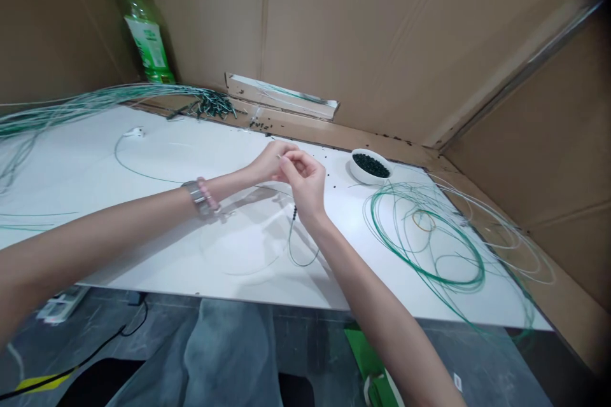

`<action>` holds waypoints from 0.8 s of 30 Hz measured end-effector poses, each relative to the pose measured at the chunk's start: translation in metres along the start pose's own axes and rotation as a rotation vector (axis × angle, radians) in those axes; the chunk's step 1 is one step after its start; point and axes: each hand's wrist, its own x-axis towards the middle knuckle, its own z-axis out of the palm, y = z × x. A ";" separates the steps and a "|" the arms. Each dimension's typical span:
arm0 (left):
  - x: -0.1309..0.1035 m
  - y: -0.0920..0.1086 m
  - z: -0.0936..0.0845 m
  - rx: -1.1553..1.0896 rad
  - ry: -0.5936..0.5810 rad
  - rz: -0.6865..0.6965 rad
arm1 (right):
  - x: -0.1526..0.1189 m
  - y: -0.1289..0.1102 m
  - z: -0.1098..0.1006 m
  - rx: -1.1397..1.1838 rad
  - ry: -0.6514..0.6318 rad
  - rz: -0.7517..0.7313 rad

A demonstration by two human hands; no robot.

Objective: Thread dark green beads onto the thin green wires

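Note:
My left hand and my right hand meet above the white table, fingertips together. My right thumb and forefinger are closed in a pinch, and a thin wire with a short row of small dark beads hangs below that hand. Under the beads, the wire curves into a loop near the table. The left fingers are bent and partly hidden behind the right ones; what they hold is too small to make out. A bracelet of pink beads and a clear bangle circle my left wrist.
A white bowl of dark beads stands at right, beside coiled green wire. Long wire strands and a pile of dark-tipped ends lie back left. A green-capped bottle stands against cardboard walls. Loose beads are scattered along the table's back.

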 end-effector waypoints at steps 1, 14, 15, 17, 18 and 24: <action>-0.005 0.002 -0.007 -0.014 0.009 -0.007 | -0.001 -0.001 0.000 -0.032 0.012 -0.014; -0.074 0.000 -0.033 -0.680 0.092 -0.288 | -0.024 -0.006 0.013 -0.417 -0.007 -0.067; -0.075 0.000 -0.034 -0.685 0.093 -0.279 | -0.024 -0.005 0.012 -0.418 -0.009 -0.069; -0.075 0.000 -0.035 -0.688 0.099 -0.260 | -0.024 -0.003 0.011 -0.402 -0.022 -0.066; -0.076 0.000 -0.036 -0.688 0.097 -0.250 | -0.024 -0.002 0.011 -0.393 -0.028 -0.063; -0.077 0.000 -0.034 -0.672 0.089 -0.230 | -0.025 -0.002 0.010 -0.379 -0.038 -0.070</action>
